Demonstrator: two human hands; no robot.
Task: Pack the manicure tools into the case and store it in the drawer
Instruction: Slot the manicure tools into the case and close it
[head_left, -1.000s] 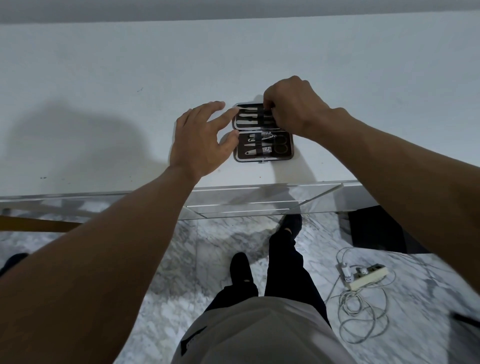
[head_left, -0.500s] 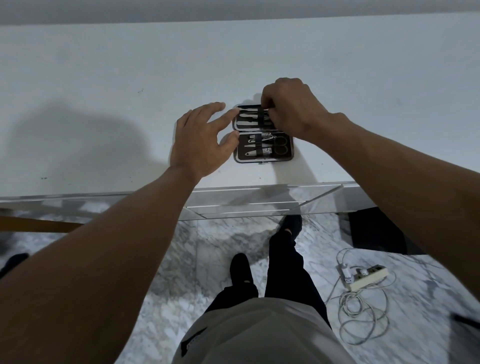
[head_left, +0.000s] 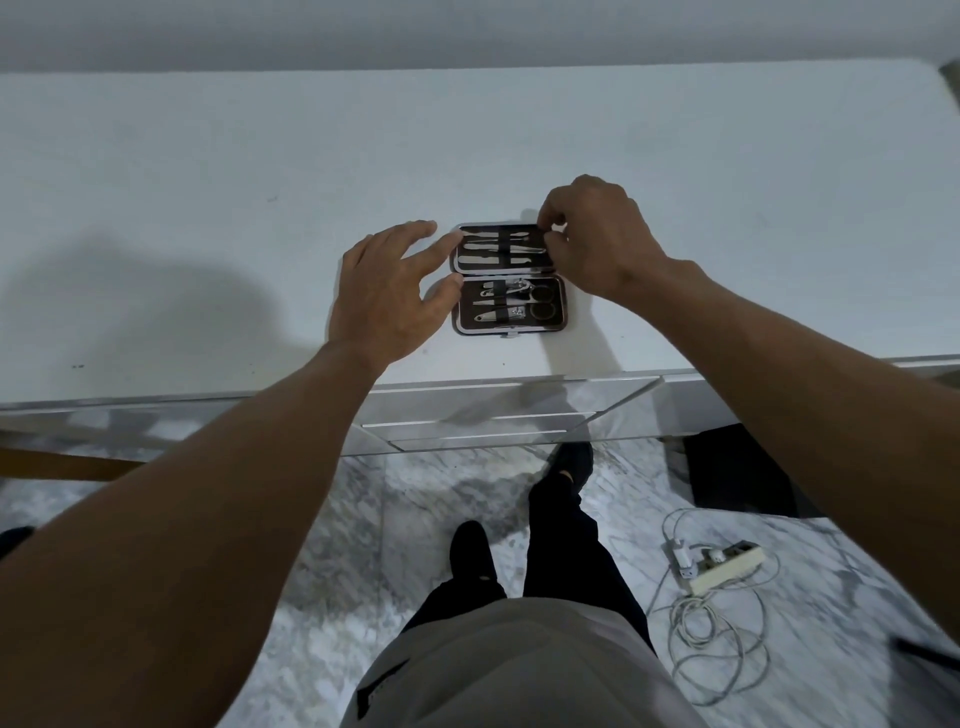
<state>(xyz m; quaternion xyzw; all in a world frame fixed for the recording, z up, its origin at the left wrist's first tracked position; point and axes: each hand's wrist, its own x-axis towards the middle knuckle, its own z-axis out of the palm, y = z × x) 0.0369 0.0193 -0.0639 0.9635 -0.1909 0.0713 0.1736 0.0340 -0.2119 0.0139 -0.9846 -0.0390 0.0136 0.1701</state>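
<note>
The manicure case (head_left: 508, 326) lies open on the white table top (head_left: 208, 208), near its front edge. Several metal tools (head_left: 501, 249) sit under a black strap in the far half. Clippers and scissors (head_left: 524, 299) fill the near half. My left hand (head_left: 387, 299) is spread, with two fingertips touching the case's left rim. My right hand (head_left: 602, 239) is curled at the far half's right end, thumb and forefinger pinched at its rim. I cannot tell whether they also hold a tool's end. The drawer fronts (head_left: 493, 415) below the table edge are mirrored and closed.
My legs and feet (head_left: 561, 509) stand on the marble floor right before the drawers. A white power strip with a coiled cable (head_left: 722, 566) lies on the floor at the right. A dark opening (head_left: 737, 473) shows under the table's right side.
My right hand has slid to the right, off the far half of the case, uncovering the tools there. The left hand has stayed at the case's left rim.
</note>
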